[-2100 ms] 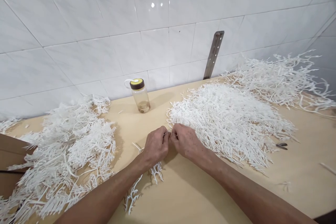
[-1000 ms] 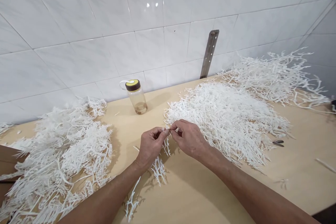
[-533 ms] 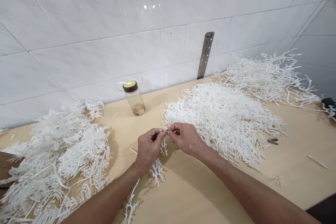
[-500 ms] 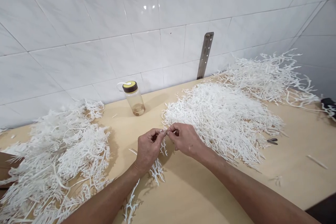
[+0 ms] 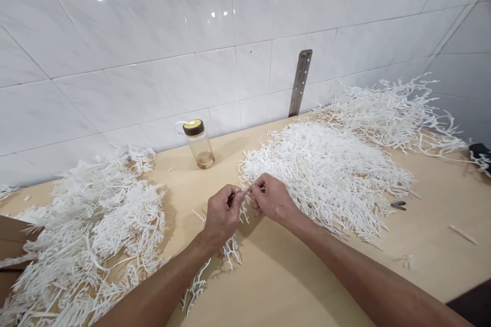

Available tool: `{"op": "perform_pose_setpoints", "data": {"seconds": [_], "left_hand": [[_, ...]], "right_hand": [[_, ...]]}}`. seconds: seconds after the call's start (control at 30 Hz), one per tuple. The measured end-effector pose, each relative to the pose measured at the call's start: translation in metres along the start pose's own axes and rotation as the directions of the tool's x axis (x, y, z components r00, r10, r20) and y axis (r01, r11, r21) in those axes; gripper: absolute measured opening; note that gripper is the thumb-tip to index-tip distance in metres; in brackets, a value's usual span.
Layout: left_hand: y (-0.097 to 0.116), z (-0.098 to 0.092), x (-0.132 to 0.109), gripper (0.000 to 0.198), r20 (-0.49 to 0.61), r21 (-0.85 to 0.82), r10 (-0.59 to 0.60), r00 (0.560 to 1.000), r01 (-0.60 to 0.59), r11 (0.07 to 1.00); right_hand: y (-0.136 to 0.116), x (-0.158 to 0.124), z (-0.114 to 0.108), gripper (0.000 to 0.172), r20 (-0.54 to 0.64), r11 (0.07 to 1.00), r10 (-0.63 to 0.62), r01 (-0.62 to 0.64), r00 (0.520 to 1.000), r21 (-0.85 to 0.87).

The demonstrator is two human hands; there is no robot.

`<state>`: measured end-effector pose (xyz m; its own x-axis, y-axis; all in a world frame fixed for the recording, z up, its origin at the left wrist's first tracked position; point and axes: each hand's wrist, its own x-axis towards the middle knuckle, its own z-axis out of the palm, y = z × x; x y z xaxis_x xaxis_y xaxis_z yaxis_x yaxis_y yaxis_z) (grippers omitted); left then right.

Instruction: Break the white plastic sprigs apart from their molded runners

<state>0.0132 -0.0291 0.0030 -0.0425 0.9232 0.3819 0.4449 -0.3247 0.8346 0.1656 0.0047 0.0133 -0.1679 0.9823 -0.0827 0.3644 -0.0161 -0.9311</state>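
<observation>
My left hand (image 5: 221, 214) and my right hand (image 5: 270, 198) meet over a light wooden table (image 5: 291, 276). Both pinch the top of a white branched plastic sprig (image 5: 231, 250) that trails down under my left wrist toward me. Close by on the right lies a big heap of white plastic sprigs (image 5: 326, 168). A second heap of white sprigs (image 5: 84, 230) covers the left side.
A clear bottle with a brown and yellow lid (image 5: 198, 143) stands near the tiled wall. A third, looser pile of white strips (image 5: 399, 112) lies at the back right. Small dark pliers (image 5: 399, 205) rest right of the big heap. A metal bracket (image 5: 299, 83) is fixed to the wall.
The fingertips of both hands have shifted slightly up and right while still pinching the sprig; the view moved a little. The heaps and bottle stayed put.
</observation>
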Motion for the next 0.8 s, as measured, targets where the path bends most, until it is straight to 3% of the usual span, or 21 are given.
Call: {"op": "perform_pose_setpoints", "data": {"seconds": [0.1,0.2,0.4,0.47,0.53,0.63,0.7,0.8], "left_hand": [[-0.005,0.0,0.007,0.029,0.024,-0.198,-0.17,0.985,0.171,0.965],[-0.011,0.001,0.012,0.032,0.048,-0.31,-0.269,0.962,0.271,0.911],[-0.014,0.001,0.012,0.029,0.098,-0.373,-0.306,0.947,0.32,0.871],[-0.013,0.001,0.012,0.028,0.106,-0.379,-0.296,0.949,0.313,0.871],[-0.011,0.001,0.011,0.028,0.112,-0.369,-0.283,0.952,0.305,0.878],[-0.009,0.002,0.009,0.028,0.106,-0.342,-0.257,0.961,0.278,0.898],[-0.008,0.002,0.008,0.028,0.101,-0.318,-0.237,0.966,0.257,0.912],[-0.007,0.003,0.008,0.028,0.097,-0.296,-0.205,0.974,0.225,0.928]], "right_hand": [[-0.006,-0.002,-0.008,0.002,-0.028,0.997,-0.067,0.068,0.997,0.03],[-0.006,-0.001,-0.013,0.006,-0.085,0.995,-0.101,0.099,0.991,-0.033],[0.001,0.007,-0.023,0.013,-0.21,0.907,-0.363,0.293,0.908,-0.303],[-0.002,0.004,-0.025,0.02,-0.153,0.912,-0.349,0.298,0.925,-0.282],[-0.007,0.0,-0.025,0.027,0.006,0.954,-0.248,0.245,0.969,-0.174],[-0.013,-0.006,-0.022,0.031,0.224,0.987,-0.142,0.156,0.964,-0.044],[-0.013,-0.007,-0.02,0.028,0.231,0.991,-0.127,0.134,0.965,-0.017],[-0.009,-0.005,-0.016,0.021,0.152,0.988,-0.132,0.143,0.98,-0.061]]}}
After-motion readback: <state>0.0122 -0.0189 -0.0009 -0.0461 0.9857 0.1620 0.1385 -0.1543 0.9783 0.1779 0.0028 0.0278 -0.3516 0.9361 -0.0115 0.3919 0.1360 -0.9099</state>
